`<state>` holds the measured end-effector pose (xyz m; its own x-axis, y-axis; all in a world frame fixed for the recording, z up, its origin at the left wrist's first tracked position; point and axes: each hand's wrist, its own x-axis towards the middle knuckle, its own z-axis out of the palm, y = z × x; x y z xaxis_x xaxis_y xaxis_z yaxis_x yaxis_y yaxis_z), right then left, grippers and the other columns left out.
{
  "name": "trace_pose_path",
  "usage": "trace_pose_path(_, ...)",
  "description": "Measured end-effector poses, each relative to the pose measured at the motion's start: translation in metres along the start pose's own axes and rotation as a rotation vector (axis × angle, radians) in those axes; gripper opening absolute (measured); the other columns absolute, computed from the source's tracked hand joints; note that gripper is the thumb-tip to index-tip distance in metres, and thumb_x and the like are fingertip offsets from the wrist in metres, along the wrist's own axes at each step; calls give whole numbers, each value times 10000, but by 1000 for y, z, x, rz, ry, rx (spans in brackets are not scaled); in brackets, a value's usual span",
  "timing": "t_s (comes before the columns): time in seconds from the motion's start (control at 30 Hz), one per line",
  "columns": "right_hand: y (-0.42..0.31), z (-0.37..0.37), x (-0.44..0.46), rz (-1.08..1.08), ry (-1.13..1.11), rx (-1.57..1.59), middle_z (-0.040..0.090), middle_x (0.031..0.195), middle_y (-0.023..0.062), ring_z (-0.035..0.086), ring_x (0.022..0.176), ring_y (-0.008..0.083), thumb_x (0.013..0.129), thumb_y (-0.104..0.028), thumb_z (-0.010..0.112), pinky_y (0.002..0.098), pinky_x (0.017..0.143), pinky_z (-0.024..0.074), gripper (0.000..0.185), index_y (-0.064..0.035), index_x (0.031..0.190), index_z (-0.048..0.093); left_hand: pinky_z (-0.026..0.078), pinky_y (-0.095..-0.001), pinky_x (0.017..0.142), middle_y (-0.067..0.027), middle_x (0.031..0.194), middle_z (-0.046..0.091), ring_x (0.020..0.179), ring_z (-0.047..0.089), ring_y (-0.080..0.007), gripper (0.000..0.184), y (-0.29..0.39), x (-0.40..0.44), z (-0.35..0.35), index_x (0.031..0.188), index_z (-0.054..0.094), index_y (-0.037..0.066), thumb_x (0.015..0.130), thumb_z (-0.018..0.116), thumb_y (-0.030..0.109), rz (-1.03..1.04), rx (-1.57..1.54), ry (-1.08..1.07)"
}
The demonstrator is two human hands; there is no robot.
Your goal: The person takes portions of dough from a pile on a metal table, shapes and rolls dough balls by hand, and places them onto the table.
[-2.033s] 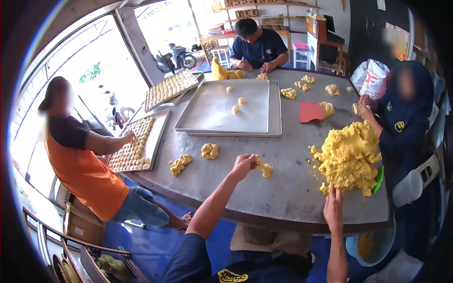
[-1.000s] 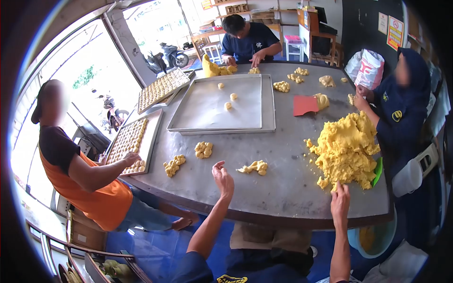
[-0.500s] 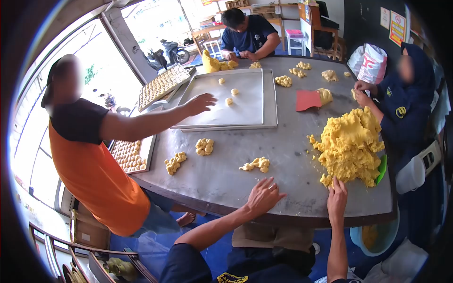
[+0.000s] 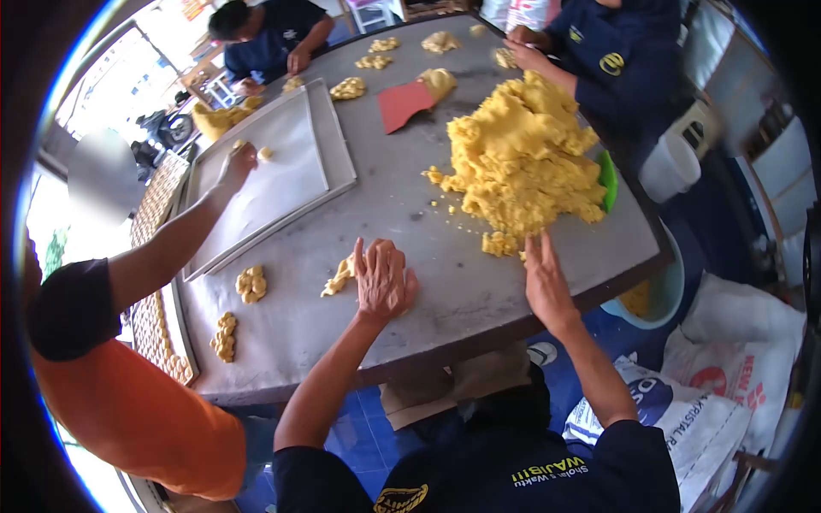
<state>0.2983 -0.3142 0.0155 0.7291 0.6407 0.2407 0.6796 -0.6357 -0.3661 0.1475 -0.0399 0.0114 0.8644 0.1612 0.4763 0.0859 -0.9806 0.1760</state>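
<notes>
A large heap of yellow dough [image 4: 522,162] is piled on the metal-topped table [image 4: 410,214]. My right hand [image 4: 550,286] is at the heap's near edge, fingers stretched out beside small dough bits, the fingertips at or against the dough. My left hand [image 4: 385,280] is over the table with its fingers spread and palm down. It partly covers a small lump of dough [image 4: 339,277]; whether it touches the lump I cannot tell. Two more small lumps, one [image 4: 251,284] and another [image 4: 224,337], lie farther left.
At the left, a co-worker's hand [image 4: 242,160] reaches over a metal tray [image 4: 282,197] by a round dough piece [image 4: 265,154]. A red sheet [image 4: 402,107] lies beyond. A green plastic edge [image 4: 608,181] shows beside the heap. Two other people work at the far side.
The view has swung, shifting the table's contents leftward. My left hand is now beside the small lump, and my right hand remains by the heap's near edge. The co-worker's hand has moved lower over the tray.
</notes>
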Motion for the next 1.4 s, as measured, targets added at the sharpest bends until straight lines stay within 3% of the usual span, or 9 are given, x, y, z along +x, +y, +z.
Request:
trace_pose_path(0.13,-26,12,-25,-124,-6,-104,380,1480,295,415,1365,431,871,73,540,410,1077,453,515,113,1379,470,161,-629,1136,-164,1145,501,1212,454,-340,257,0,4,11,992,540,29,808,566,206,-14,104,-19)
trace_pose_path(0.3,-8,-8,-15,-181,-21,256,651,1253,148,600,1169,338,858,90,489,392,1004,502,367,31,1172,669,276,-508,1005,-85,1005,552,1088,512,-264,182,5,-16,7,956,584,79,843,606,220,-76,352,117)
trace_pose_path(0.57,11,-4,7,-72,37,3,627,1279,181,591,1178,355,866,28,550,376,969,524,380,34,1241,617,300,-469,993,-89,1034,547,1068,526,-263,210,35,-42,-4,1062,607,53,875,619,149,-237,444,-35)
trace_pose_path(0.8,-11,-2,-35,-160,-14,23,544,1363,197,518,1269,349,875,39,547,364,1061,462,416,64,1289,572,368,-471,941,-152,1033,561,1057,500,-338,186,48,-58,-22,1087,609,50,909,612,104,-584,-166,-15)
trace_pose_path(0.97,-77,-9,-28,-185,-27,580,625,1235,246,620,1109,408,882,37,585,439,956,510,401,48,1282,569,526,-292,694,-147,882,739,770,675,-139,190,69,-46,-22,1067,672,-24,991,608,137,-814,-686,259)
trace_pose_path(1.1,-119,10,-22,-116,-64,703,668,1167,211,647,1034,383,866,30,640,420,880,533,413,-8,1277,607,526,-264,772,-98,920,745,898,645,-83,239,100,-38,-13,1145,714,-6,1007,596,149,-879,-1136,289)
trace_pose_path(1.2,-119,18,-8,-221,-10,650,693,1140,173,672,965,346,854,40,661,387,830,553,359,-42,1203,685,560,-310,716,-136,868,742,879,686,-114,207,91,-37,-14,1098,713,-20,966,617,106,-875,-1393,290)
trace_pose_path(1.3,-120,8,-7,-373,-8,623,709,1143,118,669,960,306,829,23,696,365,838,555,302,-72,1111,749,562,-389,674,-186,824,727,794,736,-240,190,59,-37,-22,1020,704,-19,864,673,85,-864,-853,-198)
trace_pose_path(1.4,-131,11,-10,-412,-13,672,720,1112,117,677,973,310,828,16,707,368,851,554,287,-62,1101,748,545,-444,672,-209,789,702,780,704,-391,161,59,-44,-7,917,677,3,778,699,81,-592,-511,-86)
